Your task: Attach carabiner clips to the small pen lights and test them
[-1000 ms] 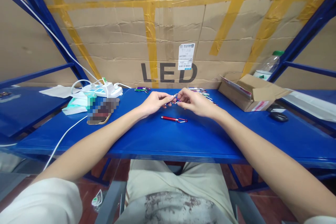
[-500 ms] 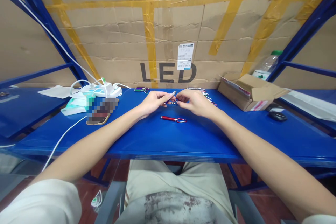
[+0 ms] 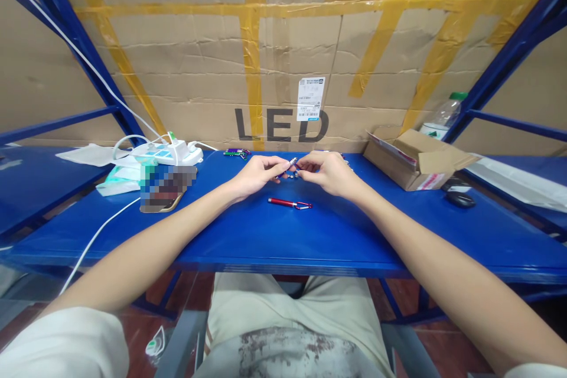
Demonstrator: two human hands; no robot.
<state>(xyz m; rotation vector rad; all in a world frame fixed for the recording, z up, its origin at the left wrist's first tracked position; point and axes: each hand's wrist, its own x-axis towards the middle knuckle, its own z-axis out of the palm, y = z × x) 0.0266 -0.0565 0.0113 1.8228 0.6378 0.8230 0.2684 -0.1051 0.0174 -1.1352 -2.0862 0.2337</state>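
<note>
My left hand (image 3: 258,176) is closed around a slim pen-like flashlight (image 3: 291,163), its silver end pointing up and to the right. Fingers of my right hand (image 3: 326,172) are pinched together right by that silver end; whatever lies between them is hidden. Small shiny silver pieces (image 3: 292,175) show on the table below the fingertips, too small to name. Nearer to me lies a red slim flashlight (image 3: 283,203) with a red carabiner clip (image 3: 303,206) at its right end.
Green and purple flashlights (image 3: 237,153) lie at the back. More pieces are partly hidden behind my right hand. On the left are a power strip (image 3: 177,153) and a phone (image 3: 166,195); on the right, an open cardboard box (image 3: 416,159), a black mouse (image 3: 460,199) and a bottle (image 3: 443,118).
My right fingertips have come closer to the silver end of the flashlight. The row of flashlights behind my right hand is now mostly covered. The view has shifted slightly.
</note>
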